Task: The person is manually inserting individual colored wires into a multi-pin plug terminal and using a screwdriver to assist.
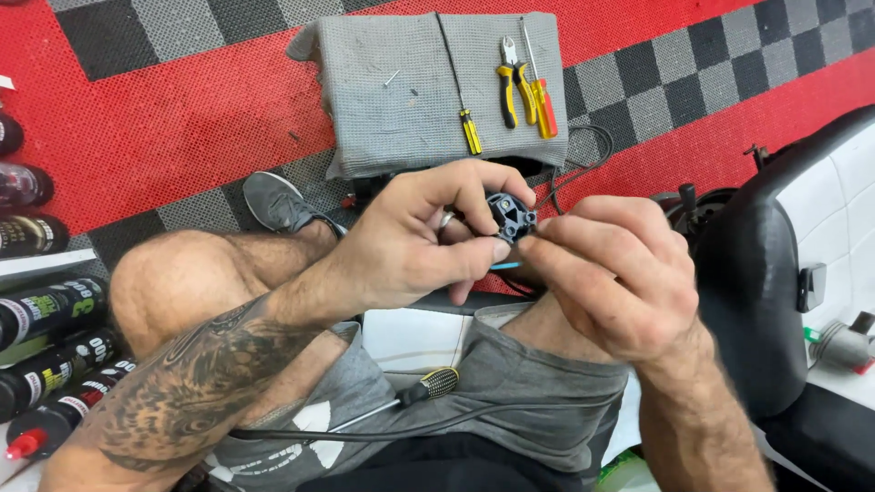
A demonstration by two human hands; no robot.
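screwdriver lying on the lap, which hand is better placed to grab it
Probably the right hand: only its fingers pinch the small black plastic part, while the left hand wraps and supports it. The black-and-yellow-handled screwdriver lies between both wrists.

The left hand [415, 239] is curling inward from a tattooed forearm, thumb and fingers pinching together. The right hand [612, 273] is meeting it from the other side, its fingertips [538, 251] pressing close in a tight grip.
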